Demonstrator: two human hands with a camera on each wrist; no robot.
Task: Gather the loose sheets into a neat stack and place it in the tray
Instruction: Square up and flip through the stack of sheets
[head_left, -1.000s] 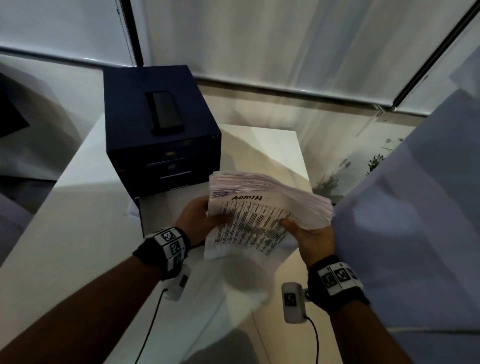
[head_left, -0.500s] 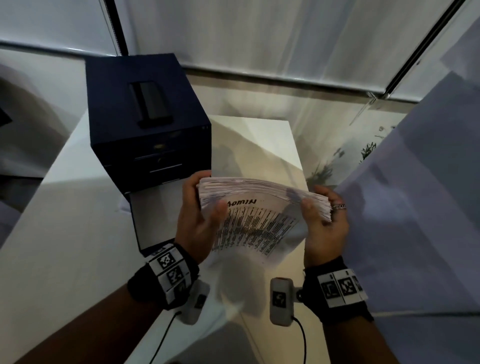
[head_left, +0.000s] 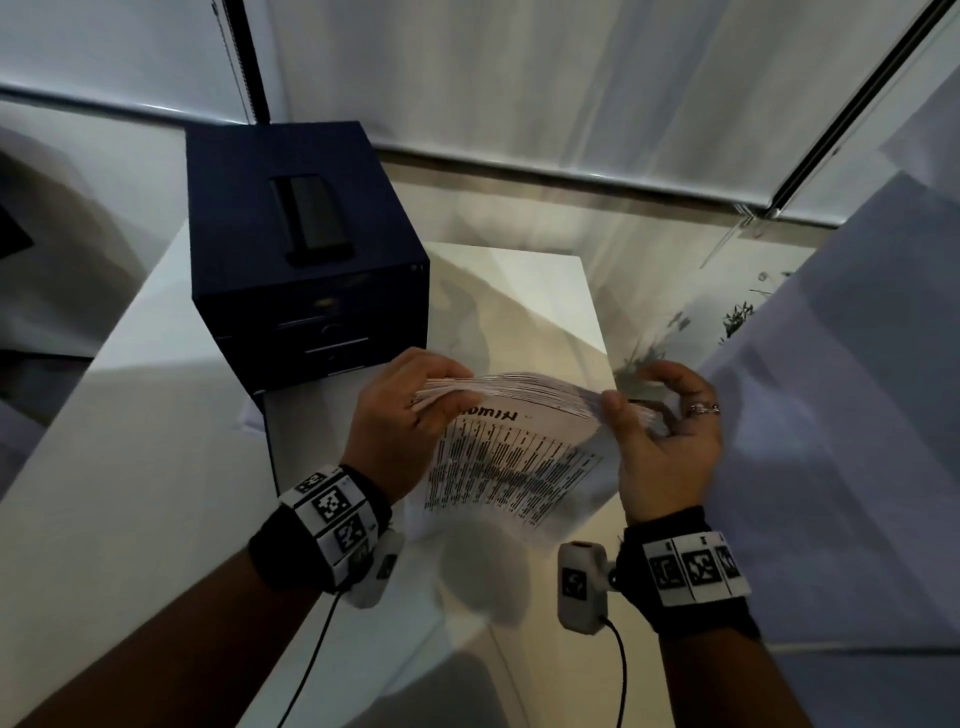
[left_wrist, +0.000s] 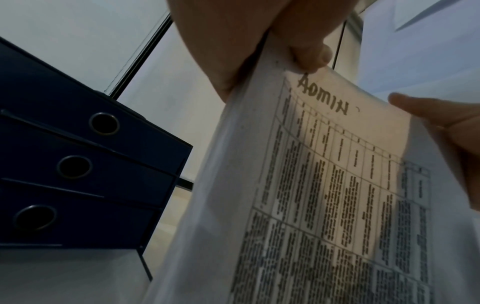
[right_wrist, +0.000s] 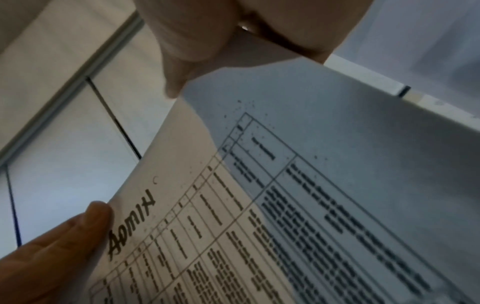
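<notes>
Far left, a dark blue drawer unit (head_left: 306, 249) stands on the white worktop (head_left: 130, 467); a black phone (head_left: 311, 218) lies flat on its top. Left wrist view shows 3 drawer fronts, each w/ a round metal finger hole (left_wrist: 103, 123). The bottom drawer, the tray (head_left: 306, 441), is pulled out toward the person, pale floor showing, dark rim around it.

Next, the left hand (head_left: 400, 431) grips the left end of the stack of sheets (head_left: 519, 441), thumb on the near face, fingers curled over the top edge. Wristband w/ black-and-white square markers (head_left: 332, 512) + a small white camera on a cable under the wrist.

The stack is held in the air betw. both hands, above the worktop, just right of the open tray and not in it. Top edges fan a bit, not flush. Front sheet: handwritten "ADMIN" in marker at the top, printed table w/ ruled columns below; the table text is too blurred to read.

Right hand (head_left: 660, 441) pinches the stack's right end, thumb in front, fingers curled behind; ring (head_left: 704, 409) on one finger. Same marker band (head_left: 696, 569) on that wrist.

Far right, a pale panel (head_left: 831, 415); window blinds (head_left: 519, 78) behind.
</notes>
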